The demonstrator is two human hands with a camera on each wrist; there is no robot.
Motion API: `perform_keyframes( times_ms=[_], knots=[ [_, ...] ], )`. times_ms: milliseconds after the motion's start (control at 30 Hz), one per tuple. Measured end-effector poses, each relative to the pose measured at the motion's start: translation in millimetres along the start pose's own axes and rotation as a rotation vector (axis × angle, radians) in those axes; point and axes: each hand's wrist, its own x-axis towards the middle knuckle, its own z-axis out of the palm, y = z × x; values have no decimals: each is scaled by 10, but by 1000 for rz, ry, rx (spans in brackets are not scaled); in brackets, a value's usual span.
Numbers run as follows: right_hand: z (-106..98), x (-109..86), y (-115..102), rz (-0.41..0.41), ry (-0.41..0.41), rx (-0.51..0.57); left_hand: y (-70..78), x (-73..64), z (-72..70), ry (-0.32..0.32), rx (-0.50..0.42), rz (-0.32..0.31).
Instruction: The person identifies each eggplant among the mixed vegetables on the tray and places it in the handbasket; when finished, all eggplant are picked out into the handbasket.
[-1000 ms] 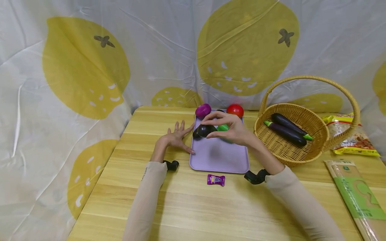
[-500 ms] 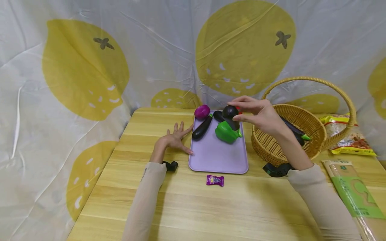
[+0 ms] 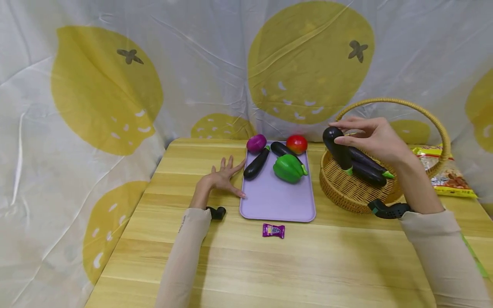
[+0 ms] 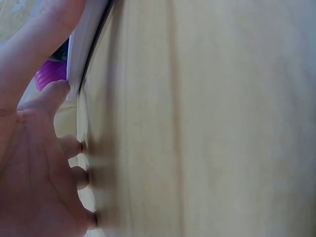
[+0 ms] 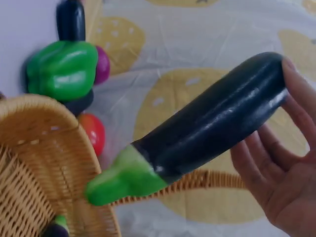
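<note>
My right hand [image 3: 375, 137] pinches an eggplant [image 5: 212, 116] by its rounded dark end, with the green stem pointing down over the wicker basket [image 3: 339, 199]. Two more eggplants [image 3: 369, 173] lie inside that basket. My left hand [image 3: 220, 177] is spread beside the lilac tray [image 3: 277, 205], thumb and index fingertip at its left edge; the left wrist view shows its fingertips on the table. On the tray are an eggplant [image 3: 256, 164], a green bell pepper [image 3: 289, 169] and a further eggplant [image 3: 280, 149] partly behind it. A purple vegetable [image 3: 256, 143] and a red round fruit [image 3: 296, 144] sit at its back corners.
A small purple candy packet [image 3: 273, 230] lies in front of the tray. Right of the basket is a yellow-edged food bag [image 3: 452, 179], partly covered by my right arm. The basket's tall handle [image 3: 400, 102] arches above it. A lemon-print curtain [image 3: 208, 77] hangs behind the table.
My right hand has carried the eggplant from above the tray rightward to over the basket. My left hand has stayed at the tray's left edge.
</note>
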Motion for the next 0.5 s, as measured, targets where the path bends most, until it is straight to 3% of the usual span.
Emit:
perform_keyframes(
  times_ms=[233,500],
  knots=[
    [-219,35,205,163,-41,-205,-12,3,0,3,9,-2],
    [-357,137,600,359,-184,-212,3,-1,-11,-5,3,-3]
  ],
)
